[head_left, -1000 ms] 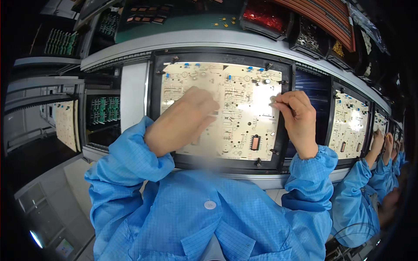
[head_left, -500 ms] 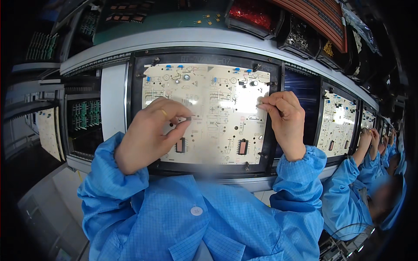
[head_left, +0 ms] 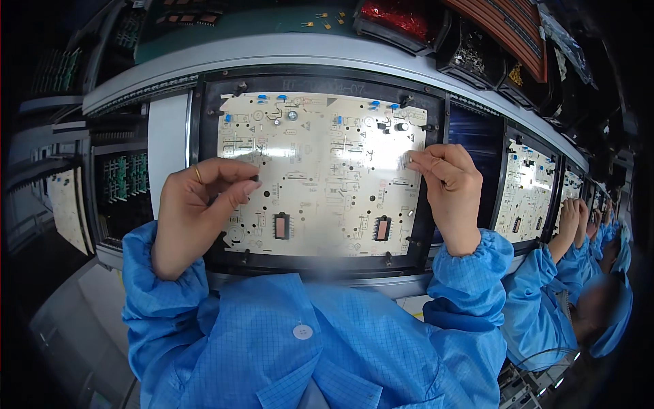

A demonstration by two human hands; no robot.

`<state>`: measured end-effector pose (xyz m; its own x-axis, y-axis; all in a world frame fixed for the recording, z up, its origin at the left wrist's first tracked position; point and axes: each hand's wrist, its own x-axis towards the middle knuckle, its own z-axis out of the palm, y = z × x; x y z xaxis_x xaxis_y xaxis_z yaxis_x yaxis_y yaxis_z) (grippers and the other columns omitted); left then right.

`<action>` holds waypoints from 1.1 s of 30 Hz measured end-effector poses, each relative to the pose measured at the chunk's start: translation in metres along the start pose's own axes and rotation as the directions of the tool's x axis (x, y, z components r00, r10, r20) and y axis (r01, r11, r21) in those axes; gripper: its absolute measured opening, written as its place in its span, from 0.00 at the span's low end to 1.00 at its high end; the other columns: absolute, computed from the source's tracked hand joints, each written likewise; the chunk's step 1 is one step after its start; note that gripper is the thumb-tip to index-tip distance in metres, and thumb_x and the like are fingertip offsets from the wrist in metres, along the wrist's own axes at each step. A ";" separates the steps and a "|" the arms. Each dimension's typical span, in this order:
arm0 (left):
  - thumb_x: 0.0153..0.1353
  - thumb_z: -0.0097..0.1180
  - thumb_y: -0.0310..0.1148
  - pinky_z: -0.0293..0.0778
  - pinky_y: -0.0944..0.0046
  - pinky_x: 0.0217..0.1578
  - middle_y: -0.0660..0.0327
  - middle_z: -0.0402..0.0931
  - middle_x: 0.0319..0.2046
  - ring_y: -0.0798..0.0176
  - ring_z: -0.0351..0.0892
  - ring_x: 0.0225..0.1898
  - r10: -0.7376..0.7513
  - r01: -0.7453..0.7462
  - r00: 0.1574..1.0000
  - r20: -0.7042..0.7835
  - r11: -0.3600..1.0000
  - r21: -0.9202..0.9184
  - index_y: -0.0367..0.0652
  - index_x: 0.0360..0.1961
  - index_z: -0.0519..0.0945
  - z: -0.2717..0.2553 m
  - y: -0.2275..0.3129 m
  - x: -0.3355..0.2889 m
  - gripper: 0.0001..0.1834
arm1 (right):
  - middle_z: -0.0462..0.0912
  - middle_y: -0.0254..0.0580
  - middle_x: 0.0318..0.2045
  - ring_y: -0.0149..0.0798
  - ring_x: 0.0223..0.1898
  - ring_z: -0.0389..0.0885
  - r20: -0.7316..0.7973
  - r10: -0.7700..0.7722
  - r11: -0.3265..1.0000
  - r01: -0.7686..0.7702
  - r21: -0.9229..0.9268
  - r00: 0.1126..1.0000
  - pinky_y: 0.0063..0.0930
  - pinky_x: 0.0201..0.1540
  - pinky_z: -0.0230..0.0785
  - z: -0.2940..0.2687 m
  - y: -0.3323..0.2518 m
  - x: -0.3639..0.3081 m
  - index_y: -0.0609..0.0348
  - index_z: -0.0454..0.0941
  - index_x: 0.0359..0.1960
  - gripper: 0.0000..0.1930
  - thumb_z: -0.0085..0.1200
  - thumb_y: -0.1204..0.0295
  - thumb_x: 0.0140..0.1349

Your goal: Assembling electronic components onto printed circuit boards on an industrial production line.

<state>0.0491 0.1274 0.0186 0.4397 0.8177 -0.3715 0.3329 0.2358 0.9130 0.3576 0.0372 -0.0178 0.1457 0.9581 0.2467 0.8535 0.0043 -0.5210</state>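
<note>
A pale circuit board [head_left: 313,204] lies in a black frame in front of me, with blue and dark parts along its far side. Two chips, a left one [head_left: 281,226] and a right one [head_left: 383,228], sit near its close edge. Over the board's left part, my left hand [head_left: 201,204] pinches a small dark component [head_left: 255,178] between thumb and forefinger. My right hand [head_left: 448,184] is closed in a pinch at the board's right edge; whatever is between those fingertips is too small to make out.
Beyond the rail [head_left: 286,53] stand a bin of red parts [head_left: 395,20] and a bin of silvery parts [head_left: 470,58]. Loose yellow components [head_left: 327,20] lie on a green surface. Another framed board [head_left: 528,184] is at right, where a co-worker's hands [head_left: 571,221] work. Green boards [head_left: 126,178] stand at left.
My left hand has moved left across the board with the dark component, uncovering more of the board's middle. My right hand has stayed at the right edge. The view has shifted slightly.
</note>
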 end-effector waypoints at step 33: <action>0.53 0.59 0.21 0.68 0.56 0.49 0.54 0.72 0.40 0.48 0.67 0.49 0.595 -0.512 0.796 0.113 0.561 0.651 0.36 0.37 0.77 0.008 -0.010 0.074 0.09 | 0.71 0.42 0.35 0.33 0.36 0.68 0.044 0.226 0.798 -0.211 0.564 0.973 0.22 0.43 0.61 -0.011 0.008 -0.059 0.60 0.68 0.35 0.04 0.46 0.83 0.63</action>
<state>0.0851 0.1817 -0.0197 0.6420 0.7318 0.2285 0.5046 -0.6278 0.5927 0.3612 -0.0224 -0.0272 0.3125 0.9460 0.0862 0.3686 -0.0371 -0.9288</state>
